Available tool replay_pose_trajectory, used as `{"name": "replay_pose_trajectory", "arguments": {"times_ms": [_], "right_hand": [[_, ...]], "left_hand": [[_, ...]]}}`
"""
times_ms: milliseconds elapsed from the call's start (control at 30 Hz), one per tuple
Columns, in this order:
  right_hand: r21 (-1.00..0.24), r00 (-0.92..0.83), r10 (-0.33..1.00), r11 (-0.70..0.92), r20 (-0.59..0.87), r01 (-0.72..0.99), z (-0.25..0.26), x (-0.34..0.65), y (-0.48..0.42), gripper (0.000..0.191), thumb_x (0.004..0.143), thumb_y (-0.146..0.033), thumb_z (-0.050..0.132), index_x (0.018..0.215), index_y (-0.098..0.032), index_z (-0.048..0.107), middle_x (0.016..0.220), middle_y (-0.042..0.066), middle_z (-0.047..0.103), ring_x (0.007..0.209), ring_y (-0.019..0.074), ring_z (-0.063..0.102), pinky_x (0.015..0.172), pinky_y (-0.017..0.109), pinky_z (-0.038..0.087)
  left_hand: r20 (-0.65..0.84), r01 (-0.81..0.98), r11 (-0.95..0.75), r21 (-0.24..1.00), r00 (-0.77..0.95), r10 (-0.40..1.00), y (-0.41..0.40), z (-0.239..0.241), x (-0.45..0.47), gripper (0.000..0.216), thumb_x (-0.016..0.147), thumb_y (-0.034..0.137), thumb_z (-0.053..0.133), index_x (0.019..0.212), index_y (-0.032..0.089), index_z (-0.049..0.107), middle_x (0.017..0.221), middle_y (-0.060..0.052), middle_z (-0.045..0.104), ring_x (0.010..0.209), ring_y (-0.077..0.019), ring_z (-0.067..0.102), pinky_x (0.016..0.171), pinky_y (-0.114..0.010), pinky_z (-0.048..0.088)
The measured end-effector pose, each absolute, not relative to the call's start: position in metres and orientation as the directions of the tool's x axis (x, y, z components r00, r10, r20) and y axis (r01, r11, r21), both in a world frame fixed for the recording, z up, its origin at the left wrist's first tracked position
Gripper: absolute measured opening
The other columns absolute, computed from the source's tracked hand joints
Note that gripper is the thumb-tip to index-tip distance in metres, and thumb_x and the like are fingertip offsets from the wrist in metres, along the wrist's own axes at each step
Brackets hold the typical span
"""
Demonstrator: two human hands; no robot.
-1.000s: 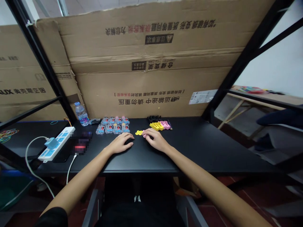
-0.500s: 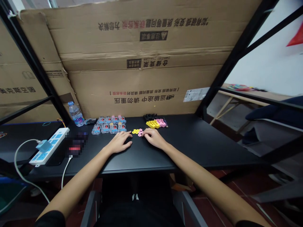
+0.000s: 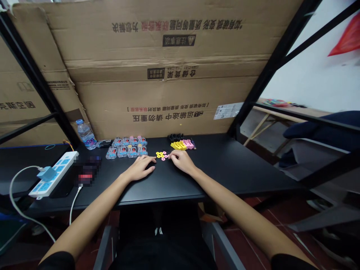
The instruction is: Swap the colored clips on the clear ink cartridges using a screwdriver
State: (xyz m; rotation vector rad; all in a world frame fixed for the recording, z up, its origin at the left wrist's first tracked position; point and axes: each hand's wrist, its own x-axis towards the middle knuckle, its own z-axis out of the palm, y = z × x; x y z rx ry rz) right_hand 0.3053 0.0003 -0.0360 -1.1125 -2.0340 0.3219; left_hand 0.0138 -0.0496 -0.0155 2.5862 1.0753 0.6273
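Observation:
My left hand (image 3: 140,167) lies on the black desktop with its fingers spread and nothing in it. Just beyond its fingertips is a group of small yellow rings (image 3: 159,154). Small pink rings (image 3: 163,159) lie to the right of these, flat on the desk. My right hand (image 3: 181,161) is curled, thumb and fingertips together at the rightmost pink ring, which they partly cover. Behind it stand a yellow slotted plastic piece (image 3: 178,145), a similar pink piece (image 3: 189,144) and black pieces (image 3: 176,137). Several clear plastic cases (image 3: 122,151) with blue and red parts stand in two rows at the left.
A water bottle (image 3: 86,135) stands at the back left. A white power strip (image 3: 54,174) with a plug and a phone (image 3: 87,172) on a white cable lie at the left. A cardboard sheet (image 3: 157,90) walls the back, between black metal posts (image 3: 270,75).
The view has shifted slightly. The pink rings lie a little more spread out beside the yellow ones. Both hands have stayed in nearly the same place.

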Motion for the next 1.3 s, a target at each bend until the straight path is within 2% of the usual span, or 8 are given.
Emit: {"name": "replay_pose_trajectory", "arguments": {"times_ms": [200, 333, 533, 767, 1033, 1133, 1300], "right_hand": [[-0.595, -0.161, 0.860, 0.459, 0.484, 0.660, -0.032, 0.324, 0.009, 0.032, 0.086, -0.016, 0.050, 0.072, -0.022, 0.078, 0.073, 0.004, 0.079, 0.066, 0.0226, 0.070, 0.065, 0.034, 0.052], [-0.613, -0.155, 0.878, 0.433, 0.453, 0.661, -0.028, 0.323, 0.006, 0.031, 0.084, -0.018, 0.051, 0.070, -0.022, 0.079, 0.065, 0.002, 0.076, 0.058, 0.0208, 0.065, 0.059, 0.033, 0.048], [-0.623, -0.212, 0.876, 0.460, 0.433, 0.632, -0.027, 0.315, 0.003, 0.032, 0.083, -0.016, 0.051, 0.069, -0.021, 0.079, 0.063, 0.002, 0.074, 0.057, 0.0199, 0.062, 0.062, 0.033, 0.047], [-0.628, -0.229, 0.874, 0.471, 0.429, 0.620, -0.030, 0.316, 0.005, 0.032, 0.084, -0.016, 0.052, 0.073, -0.018, 0.082, 0.069, 0.005, 0.076, 0.062, 0.0197, 0.063, 0.065, 0.032, 0.046], [-0.622, -0.355, 0.844, 0.536, 0.402, 0.570, -0.029, 0.313, 0.000, 0.032, 0.085, -0.014, 0.055, 0.084, -0.021, 0.086, 0.084, 0.004, 0.083, 0.072, 0.0205, 0.072, 0.073, 0.032, 0.053], [-0.615, -0.344, 0.846, 0.532, 0.407, 0.583, -0.029, 0.317, 0.003, 0.032, 0.084, -0.012, 0.055, 0.081, -0.020, 0.086, 0.078, 0.004, 0.082, 0.067, 0.0206, 0.071, 0.071, 0.033, 0.053], [-0.625, -0.320, 0.851, 0.524, 0.417, 0.579, -0.024, 0.322, 0.003, 0.034, 0.086, -0.011, 0.054, 0.087, -0.020, 0.087, 0.085, 0.005, 0.084, 0.071, 0.0211, 0.073, 0.072, 0.033, 0.055]], "left_hand": [[0.276, 0.599, -0.688, 0.411, 0.637, 0.720, -0.046, -0.020, 0.013, 0.030, 0.107, 0.040, 0.052, 0.132, 0.028, 0.062, 0.151, -0.007, 0.064, 0.138, -0.0286, 0.054, 0.118, -0.052, 0.042], [0.267, 0.608, -0.689, 0.394, 0.642, 0.719, -0.046, -0.019, 0.016, 0.030, 0.108, 0.040, 0.051, 0.133, 0.028, 0.062, 0.152, -0.007, 0.064, 0.136, -0.0284, 0.054, 0.117, -0.052, 0.041], [0.247, 0.621, -0.686, 0.380, 0.646, 0.722, -0.049, -0.013, 0.018, 0.032, 0.109, 0.039, 0.049, 0.136, 0.027, 0.060, 0.151, -0.007, 0.064, 0.136, -0.0290, 0.053, 0.117, -0.052, 0.041], [0.235, 0.625, -0.678, 0.386, 0.645, 0.727, -0.050, -0.012, 0.018, 0.032, 0.109, 0.040, 0.048, 0.136, 0.027, 0.060, 0.155, -0.005, 0.062, 0.137, -0.0289, 0.052, 0.119, -0.052, 0.039], [0.251, 0.616, -0.687, 0.387, 0.646, 0.721, -0.048, -0.016, 0.018, 0.033, 0.108, 0.039, 0.049, 0.137, 0.029, 0.061, 0.155, -0.005, 0.062, 0.136, -0.0293, 0.052, 0.119, -0.053, 0.039], [0.257, 0.615, -0.686, 0.388, 0.643, 0.722, -0.048, -0.016, 0.018, 0.034, 0.108, 0.039, 0.049, 0.138, 0.029, 0.062, 0.153, -0.006, 0.063, 0.136, -0.0298, 0.053, 0.118, -0.053, 0.040], [0.248, 0.624, -0.679, 0.388, 0.638, 0.729, -0.049, -0.014, 0.018, 0.033, 0.108, 0.039, 0.049, 0.137, 0.029, 0.062, 0.152, -0.006, 0.064, 0.137, -0.0297, 0.052, 0.119, -0.054, 0.040]]}}
